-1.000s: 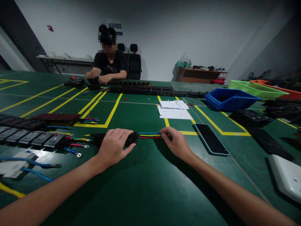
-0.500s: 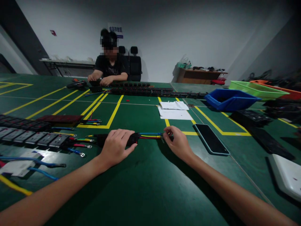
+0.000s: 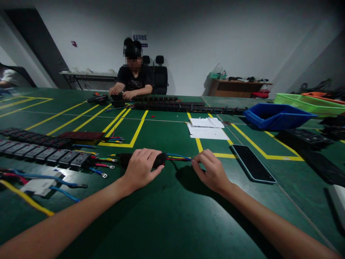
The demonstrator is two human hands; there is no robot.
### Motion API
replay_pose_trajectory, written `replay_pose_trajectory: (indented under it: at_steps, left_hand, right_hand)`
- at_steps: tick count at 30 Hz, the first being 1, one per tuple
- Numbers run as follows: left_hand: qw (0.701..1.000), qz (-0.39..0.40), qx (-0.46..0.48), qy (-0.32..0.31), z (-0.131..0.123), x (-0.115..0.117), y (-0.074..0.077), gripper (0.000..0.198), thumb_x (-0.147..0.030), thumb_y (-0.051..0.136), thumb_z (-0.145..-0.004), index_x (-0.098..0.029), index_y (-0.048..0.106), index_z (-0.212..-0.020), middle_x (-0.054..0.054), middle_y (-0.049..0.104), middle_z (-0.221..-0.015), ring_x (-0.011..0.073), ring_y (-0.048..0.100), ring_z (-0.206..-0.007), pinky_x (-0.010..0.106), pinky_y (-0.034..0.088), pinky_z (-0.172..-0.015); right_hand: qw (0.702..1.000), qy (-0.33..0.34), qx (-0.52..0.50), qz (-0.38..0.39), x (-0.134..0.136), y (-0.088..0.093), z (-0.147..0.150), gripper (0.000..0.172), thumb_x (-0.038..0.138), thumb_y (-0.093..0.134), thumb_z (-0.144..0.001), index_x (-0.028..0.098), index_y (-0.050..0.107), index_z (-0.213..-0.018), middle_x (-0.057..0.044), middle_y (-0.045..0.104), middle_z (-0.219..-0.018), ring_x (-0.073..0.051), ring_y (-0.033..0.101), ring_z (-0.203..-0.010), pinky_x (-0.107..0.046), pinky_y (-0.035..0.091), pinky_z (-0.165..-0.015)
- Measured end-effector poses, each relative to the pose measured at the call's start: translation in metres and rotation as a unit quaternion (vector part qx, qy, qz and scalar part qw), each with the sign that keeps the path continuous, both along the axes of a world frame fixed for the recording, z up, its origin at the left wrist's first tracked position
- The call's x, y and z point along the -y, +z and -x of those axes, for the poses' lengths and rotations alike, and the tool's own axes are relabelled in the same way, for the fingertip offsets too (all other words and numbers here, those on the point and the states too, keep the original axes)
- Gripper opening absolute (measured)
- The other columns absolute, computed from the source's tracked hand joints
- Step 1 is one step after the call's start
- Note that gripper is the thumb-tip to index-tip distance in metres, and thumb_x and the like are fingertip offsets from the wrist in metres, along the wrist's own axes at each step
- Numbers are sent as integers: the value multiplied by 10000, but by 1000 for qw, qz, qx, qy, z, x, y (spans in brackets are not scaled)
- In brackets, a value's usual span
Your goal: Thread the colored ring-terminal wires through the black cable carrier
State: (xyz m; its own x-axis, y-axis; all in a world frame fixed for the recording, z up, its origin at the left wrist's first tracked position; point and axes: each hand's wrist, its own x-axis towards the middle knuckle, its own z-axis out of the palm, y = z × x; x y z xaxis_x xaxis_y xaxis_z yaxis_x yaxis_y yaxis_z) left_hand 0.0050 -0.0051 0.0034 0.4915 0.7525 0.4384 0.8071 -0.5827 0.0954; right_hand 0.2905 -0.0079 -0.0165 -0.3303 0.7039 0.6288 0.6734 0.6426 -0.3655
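Observation:
My left hand [image 3: 144, 167] is wrapped over a black socket block [image 3: 161, 160], which lies on the green table. Much of the block is hidden under the palm. Blue, yellow and red wires [image 3: 178, 157] run from its right end to my right hand [image 3: 211, 169], whose thumb and forefinger are pinched at the wire tips. The tips themselves are hidden by the fingers. At the block's left end, short wires [image 3: 113, 155] stick out near the ring-terminal leads [image 3: 104, 175] of a grey socket strip [image 3: 58, 154].
A phone [image 3: 252, 163] lies to the right of my right hand, with white paper sheets [image 3: 207, 132] behind it. A blue bin [image 3: 277, 120] and a green bin [image 3: 309, 108] stand at the back right. Across the table a person [image 3: 134, 81] handles a dark part.
The view has shifted left, so things sit further right. My right hand still pinches the wire ends, which now look bunched together at the fingertips. My left hand keeps its hold.

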Motion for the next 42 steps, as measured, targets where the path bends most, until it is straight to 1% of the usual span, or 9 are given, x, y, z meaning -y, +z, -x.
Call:
replay_pose_trajectory:
  at_steps: [5, 11, 15, 21, 26, 31, 34, 38, 42]
  left_hand:
    - [1000, -2, 2, -1, 0, 0, 0, 376, -385, 637, -942, -189, 619, -1263, 113, 717, -1188, 298, 649, -1093, 480, 473, -942]
    - [1000, -4, 4, -5, 0, 0, 1, 406, -393, 650, -938, -182, 617, -1283, 112, 716, -1188, 300, 653, -1099, 481, 485, -939]
    - [1000, -4, 5, -5, 1, 0, 0, 408, -390, 653, -934, -185, 623, -1285, 119, 718, -1196, 302, 654, -1101, 487, 488, -942]
    - [1000, -3, 0, -5, 2, -1, -1, 404, -396, 641, -943, -183, 617, -1286, 119, 715, -1205, 301, 649, -1106, 486, 485, -942]
    - [1000, -7, -11, -7, 1, -1, -1, 399, -387, 638, -949, -173, 606, -1285, 119, 708, -1210, 300, 644, -1106, 484, 478, -948]
    - [1000, -2, -6, -7, 1, -1, 1, 400, -383, 645, -946, -176, 606, -1286, 123, 710, -1216, 305, 645, -1113, 488, 480, -945]
    - [1000, -3, -7, -5, 2, -1, 1, 400, -387, 644, -948, -176, 608, -1285, 121, 709, -1221, 304, 644, -1122, 485, 481, -950]
    - [1000, -3, -10, -3, 2, -2, 0, 415, -396, 647, -947, -164, 611, -1290, 126, 709, -1219, 309, 644, -1123, 490, 481, -952]
    - [1000, -8, -16, -5, 1, -4, -1, 427, -400, 649, -943, -159, 613, -1294, 132, 709, -1215, 314, 644, -1118, 492, 482, -948]
  right_hand:
    - [998, -28, -37, 35, -4, -1, 0, 256, 314, 473, -1004, 224, 556, -779, -57, 575, -771, -207, 524, -755, -349, 403, -689]
    - [968, -55, -129, 209, -23, -7, -8, 326, 412, 507, -935, 210, 612, -701, -5, 572, -648, -178, 522, -625, -306, 360, -589]
    - [959, -36, -143, 243, -31, -11, -10, 335, 415, 493, -902, 208, 619, -671, 7, 560, -599, -175, 524, -602, -290, 357, -569]
    - [970, -99, -147, 168, -22, -8, -5, 371, 489, 529, -960, 212, 606, -726, -7, 578, -644, -173, 515, -598, -294, 348, -562]
    - [978, -184, -33, 98, -9, -7, -4, 324, 423, 535, -986, 220, 630, -753, -46, 634, -744, -212, 565, -722, -325, 344, -633]
    - [985, -145, 40, 87, -5, -6, -3, 268, 393, 581, -976, 224, 621, -772, -48, 644, -761, -224, 566, -748, -340, 362, -657]
    - [991, -122, 31, 46, -6, -7, -2, 234, 352, 592, -972, 224, 585, -776, -50, 617, -770, -217, 551, -749, -340, 380, -663]
    - [999, -50, -11, 9, -5, -8, -2, 205, 286, 549, -1002, 222, 554, -807, -45, 591, -794, -190, 552, -753, -313, 418, -673]
    - [997, -54, 15, -46, -3, -9, 1, 243, 292, 539, -1016, 219, 543, -784, -40, 573, -775, -185, 535, -738, -313, 399, -669]
